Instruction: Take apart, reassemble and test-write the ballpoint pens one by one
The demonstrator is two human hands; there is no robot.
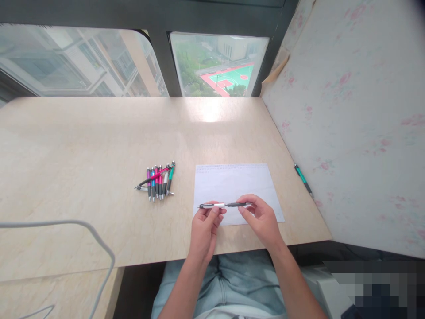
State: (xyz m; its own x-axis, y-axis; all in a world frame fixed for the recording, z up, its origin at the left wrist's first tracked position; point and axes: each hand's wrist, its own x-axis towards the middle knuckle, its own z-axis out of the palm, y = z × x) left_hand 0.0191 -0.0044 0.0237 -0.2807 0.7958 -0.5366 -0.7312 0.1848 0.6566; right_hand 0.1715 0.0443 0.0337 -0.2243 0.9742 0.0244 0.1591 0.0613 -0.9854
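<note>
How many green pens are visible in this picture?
2: one green pen lies at the right side of the pen pile, another green pen beside the flowered wall. The pile might hide more.

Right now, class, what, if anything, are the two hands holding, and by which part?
A white-and-black click pen: the left hand holds it by the white barrel, the right hand by the black grip.

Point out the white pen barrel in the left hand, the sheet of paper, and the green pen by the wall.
White pen barrel [212, 205]: head view, middle of its side.
Paper [232, 186]: head view, bare middle.
Green pen [302, 178]: head view, green body.
</note>
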